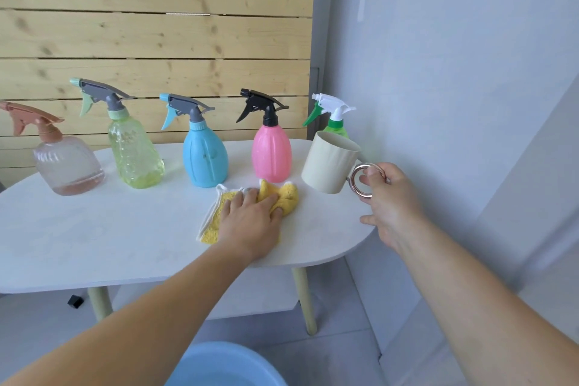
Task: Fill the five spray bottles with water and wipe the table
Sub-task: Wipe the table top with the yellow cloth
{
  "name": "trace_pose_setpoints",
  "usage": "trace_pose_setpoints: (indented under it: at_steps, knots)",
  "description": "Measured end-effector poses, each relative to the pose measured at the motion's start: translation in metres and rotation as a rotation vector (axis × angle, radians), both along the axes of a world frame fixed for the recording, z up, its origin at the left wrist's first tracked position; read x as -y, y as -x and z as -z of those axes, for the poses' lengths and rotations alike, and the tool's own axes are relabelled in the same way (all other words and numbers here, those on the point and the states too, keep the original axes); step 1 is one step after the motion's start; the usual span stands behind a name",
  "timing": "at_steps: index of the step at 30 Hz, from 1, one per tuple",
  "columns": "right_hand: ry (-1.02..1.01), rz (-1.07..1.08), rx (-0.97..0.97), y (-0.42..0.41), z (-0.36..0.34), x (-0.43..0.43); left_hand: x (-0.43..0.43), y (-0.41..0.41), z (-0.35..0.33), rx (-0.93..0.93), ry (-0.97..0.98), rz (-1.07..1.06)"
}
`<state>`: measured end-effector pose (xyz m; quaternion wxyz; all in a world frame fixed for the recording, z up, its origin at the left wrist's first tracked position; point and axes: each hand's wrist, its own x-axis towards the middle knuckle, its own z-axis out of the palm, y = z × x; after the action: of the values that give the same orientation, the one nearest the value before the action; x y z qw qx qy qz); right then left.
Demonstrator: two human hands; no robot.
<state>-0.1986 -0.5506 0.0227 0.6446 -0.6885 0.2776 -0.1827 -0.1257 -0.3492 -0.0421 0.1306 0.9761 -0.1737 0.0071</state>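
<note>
Left hand wipes with a cloth while the right hand lifts a mug off the worktop.

The left hand (pixel 250 222) lies palm down on a yellow cloth (pixel 286 197), fingers spread and pressing it to the white worktop (pixel 94 244); the cloth bunches up just past the fingertips. To its right, the right hand (pixel 388 204) pinches the copper ring handle of a cream mug (pixel 329 166), held tilted just above the worktop's edge. Beyond the hands stand five spray bottles in a row: a clear bottle (pixel 69 163) far left of the left hand, then a yellow-green bottle (pixel 134 153), a blue bottle (pixel 205 160), a pink bottle (pixel 271 153) just beyond the cloth, and a green bottle (pixel 335 128) mostly hidden behind the mug. A blue basin (pixel 225 367) sits below, between the forearms.
</note>
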Motion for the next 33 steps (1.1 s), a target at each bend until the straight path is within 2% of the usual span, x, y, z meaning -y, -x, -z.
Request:
trace_pose_setpoints:
  at_steps: [10, 16, 23, 29, 33]
  knots:
    - [-0.007, 0.038, 0.016, -0.008, 0.004, 0.01, 0.077, 0.017, 0.004, 0.011, 0.035, 0.313]
    - [0.007, 0.048, 0.055, -0.013, 0.006, 0.018, 0.072, 0.031, 0.005, 0.034, -0.017, 0.453]
    - [0.167, -0.119, 0.018, -0.007, 0.012, 0.012, 0.002, 0.045, 0.003, 0.069, -0.088, 0.325]
    - [0.327, -0.272, -0.016, -0.002, 0.016, 0.0, -0.083, 0.039, -0.003, 0.087, -0.089, 0.016]
    - [0.415, -0.376, -0.051, -0.003, 0.021, -0.007, -0.11, 0.028, 0.0, 0.058, -0.076, -0.158]
